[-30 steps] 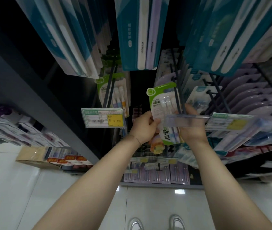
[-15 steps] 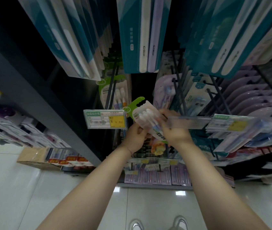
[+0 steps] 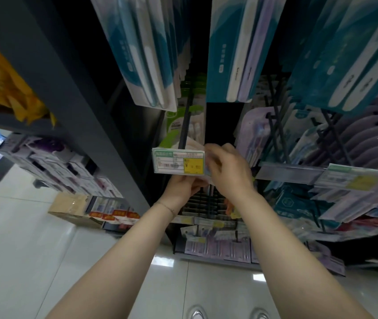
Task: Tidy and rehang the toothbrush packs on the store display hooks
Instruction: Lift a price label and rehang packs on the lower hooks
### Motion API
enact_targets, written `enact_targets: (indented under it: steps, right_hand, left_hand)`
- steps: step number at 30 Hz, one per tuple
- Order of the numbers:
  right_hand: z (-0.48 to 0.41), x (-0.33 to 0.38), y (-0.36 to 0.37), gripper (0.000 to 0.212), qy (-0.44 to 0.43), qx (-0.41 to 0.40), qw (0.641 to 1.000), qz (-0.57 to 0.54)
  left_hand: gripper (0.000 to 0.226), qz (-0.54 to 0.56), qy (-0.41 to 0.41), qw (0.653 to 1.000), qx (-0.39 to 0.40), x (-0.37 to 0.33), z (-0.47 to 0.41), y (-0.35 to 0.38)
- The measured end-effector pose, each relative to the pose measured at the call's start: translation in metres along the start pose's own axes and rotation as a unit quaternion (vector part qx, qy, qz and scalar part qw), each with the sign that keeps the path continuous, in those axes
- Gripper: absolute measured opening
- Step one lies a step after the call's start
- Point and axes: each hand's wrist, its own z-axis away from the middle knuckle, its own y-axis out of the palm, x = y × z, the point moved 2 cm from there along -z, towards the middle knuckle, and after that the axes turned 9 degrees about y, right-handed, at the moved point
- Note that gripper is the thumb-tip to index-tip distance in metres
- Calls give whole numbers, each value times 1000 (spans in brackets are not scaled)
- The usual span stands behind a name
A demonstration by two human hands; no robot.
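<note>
A green-and-white toothbrush pack (image 3: 192, 143) sits just behind the price tag (image 3: 178, 163) at the end of a black display hook (image 3: 186, 120). The tag and my hands cover most of it. My left hand (image 3: 182, 188) grips its lower end from under the tag. My right hand (image 3: 228, 171) pinches its right edge, fingers curled and blurred. More green packs (image 3: 178, 118) hang further back on the same hook.
Long teal toothbrush packs (image 3: 231, 49) hang overhead. Purple packs (image 3: 367, 143) on hooks fill the right, behind a clear label rail (image 3: 289, 172). A grey shelf upright (image 3: 86, 107) runs along the left. A cardboard box (image 3: 72, 206) stands on the tiled floor.
Both hands carried the green pack leftwards, from the hook by the clear rail to the hook with the price tag. The pack now sits behind that tag.
</note>
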Motion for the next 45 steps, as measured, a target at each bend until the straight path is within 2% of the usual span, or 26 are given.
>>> enact_targets:
  steps: [8, 12, 18, 23, 26, 30, 34, 38, 42, 45]
  right_hand:
    - [0, -1, -2, 23, 14, -24, 1000, 12]
    - [-1, -2, -5, 22, 7, -18, 1000, -1]
    - [-5, -1, -3, 21, -2, 14, 1000, 13]
    - [-14, -7, -4, 17, 66, 44, 996, -45]
    - [-15, -9, -1, 18, 68, 48, 995, -60]
    - [-12, -5, 13, 17, 87, 80, 987, -105]
    - [-12, 0, 25, 12, 112, 115, 976, -147]
    - [-6, -9, 26, 15, 113, 107, 970, -187]
    - [3, -42, 18, 22, 138, 51, 980, -135]
    - [4, -63, 5, 16, 166, 42, 982, -80]
  left_hand:
    - [22, -21, 44, 999, -1, -9, 2, 1]
    - [27, -82, 45, 996, -7, -12, 2, 0]
    - [20, -146, 49, 988, -21, -12, 4, -4]
    - [20, -186, 71, 980, -31, -21, 1, -8]
    - [20, -146, 68, 986, -33, -25, -2, -10]
    - [31, -216, 58, 971, -79, -21, -1, -19]
    - [33, -314, 71, 936, -140, -24, 6, -25]
    - [10, -315, 122, 915, -219, -20, 13, -29]
    - [24, -289, 136, 931, -176, -19, 26, -9]
    - [11, -316, 184, 927, -87, -18, 23, 14]
